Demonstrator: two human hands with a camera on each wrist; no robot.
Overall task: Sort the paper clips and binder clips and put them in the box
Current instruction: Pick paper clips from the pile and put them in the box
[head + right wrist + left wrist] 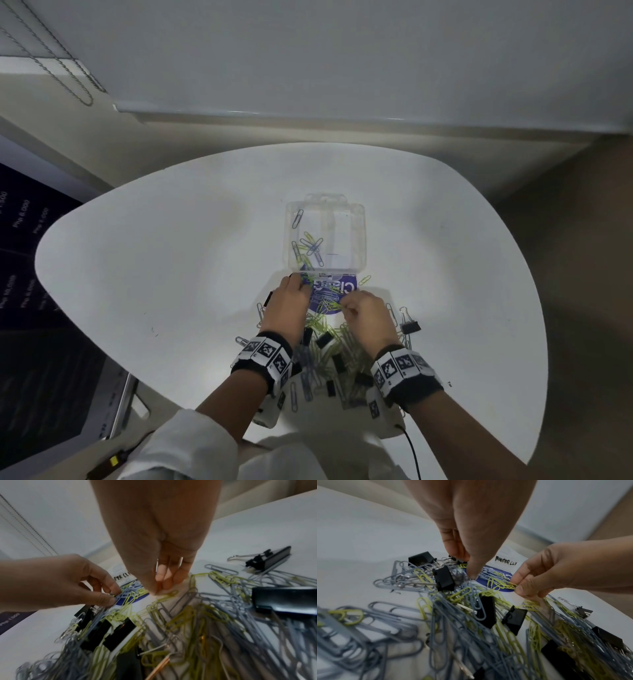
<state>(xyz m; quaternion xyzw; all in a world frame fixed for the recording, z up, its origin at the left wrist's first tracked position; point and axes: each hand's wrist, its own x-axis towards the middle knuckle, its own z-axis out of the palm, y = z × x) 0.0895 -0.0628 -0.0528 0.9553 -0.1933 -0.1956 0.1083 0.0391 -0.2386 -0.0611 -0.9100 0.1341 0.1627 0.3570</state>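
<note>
step: picking paper clips from pile [329,353] on surface [171,274] | right hand [368,317] pinching yellow clip [505,585] | left hand [286,303] pinching grey clips [120,596] | box [325,236] just beyond, open, few clips inside | advice: lift slowly, shake tangles free, leave binder clips [410,326] behind

You're at a rounded white table [171,257] under a pale grey wall [342,51] — beaded blind cords [68,65] top left, tan floor [582,222] to the right.
</note>
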